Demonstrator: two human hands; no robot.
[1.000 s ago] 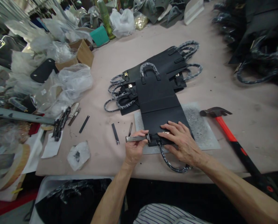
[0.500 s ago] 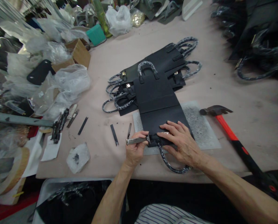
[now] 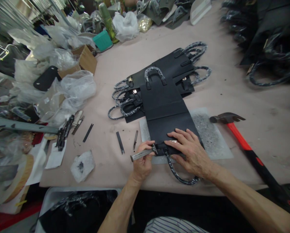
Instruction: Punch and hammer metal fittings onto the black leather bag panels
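My left hand [image 3: 142, 166] is closed around a metal punch [image 3: 138, 155], its broad end at the left front edge of a black bag panel [image 3: 168, 123]. Whether that end touches the panel, I cannot tell. My right hand [image 3: 192, 153] lies flat on the panel, fingers spread, beside a small shiny metal piece partly under the fingers. A plastic-wrapped handle [image 3: 174, 171] loops from the panel's front edge toward me; another wrapped handle [image 3: 155, 70] is at its far end. Beneath the panel's near part is a pale, scuffed board [image 3: 209, 139].
A red-and-black claw hammer [image 3: 239, 136] lies to the right. Left of my hands are narrow metal tools [image 3: 120, 142] and a crumpled white lump [image 3: 83, 165]. More bag panels [image 3: 164, 63] are stacked behind. Plastic bags and a cardboard box [image 3: 87, 60] crowd the left side.
The punch has tilted, with its outer end lower and its broad end turned slightly. My right hand stays flat on the panel. The whole view has shifted slightly.
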